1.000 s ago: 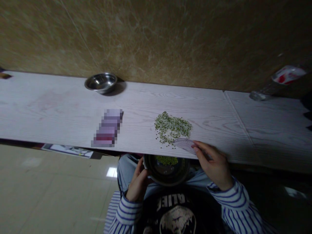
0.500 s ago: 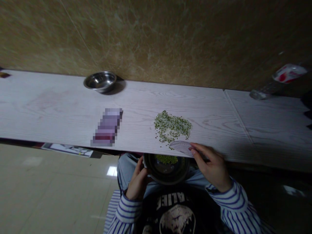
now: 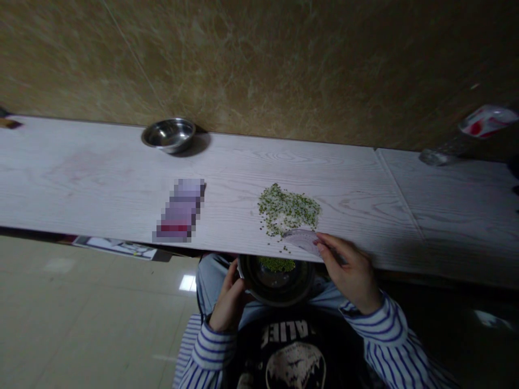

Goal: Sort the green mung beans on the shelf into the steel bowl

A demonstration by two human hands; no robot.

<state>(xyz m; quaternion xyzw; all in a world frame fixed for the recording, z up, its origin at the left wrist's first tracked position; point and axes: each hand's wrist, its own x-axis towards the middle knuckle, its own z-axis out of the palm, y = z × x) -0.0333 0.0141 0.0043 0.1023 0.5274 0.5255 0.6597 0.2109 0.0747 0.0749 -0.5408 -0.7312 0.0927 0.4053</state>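
On my feed, the fingers of the right hand (image 3: 352, 270) clamp a translucent half-disc (image 3: 300, 241) at the worktop's (image 3: 231, 178) near edge, just beside green-and-white grains (image 3: 298, 206). The left hand (image 3: 227, 303) grips a bowl (image 3: 279, 296), fingers partly hidden; that edge hides the bowl's far rim.

Pale wood-grain bench (image 3: 227, 162) along a brown marbled wall (image 3: 259, 65).
Metal bowl (image 3: 168, 135) sits near the wall, left of centre, a shadow to its right; flat purple item (image 3: 180, 208) with a red band, pixelated, lies nearer the front edge. Clear bottle (image 3: 472, 135), red-and-white label, is beside the wall at far right; small brown object (image 3: 8, 123) at far left. Glossy tiled floor (image 3: 101, 302) below reflects light.
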